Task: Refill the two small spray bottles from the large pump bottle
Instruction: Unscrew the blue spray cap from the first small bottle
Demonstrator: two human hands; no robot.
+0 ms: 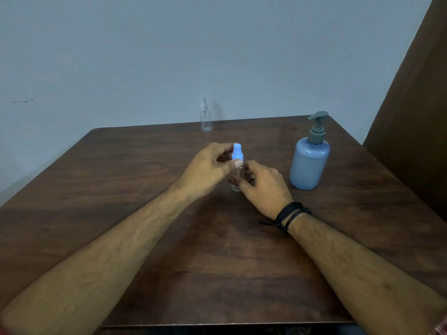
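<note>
Standing mid-table [217, 274], the blue-capped sprayer [237, 165] is held by both hands: the left hand [208, 169] pinches its cap between thumb and fingers, and the right hand [262, 187] curls its fingers round the clear body lower down. It looks light, stiff and slick, probably empty, so it would tip easily; gripping the body firmly while twisting at the cap collar seems the sound hold. A second clear sprayer [205, 116] stands at the far edge, well apart. To the right, the pump bottle [310, 158] looks heavier and stable. Nothing lies between them.
</note>
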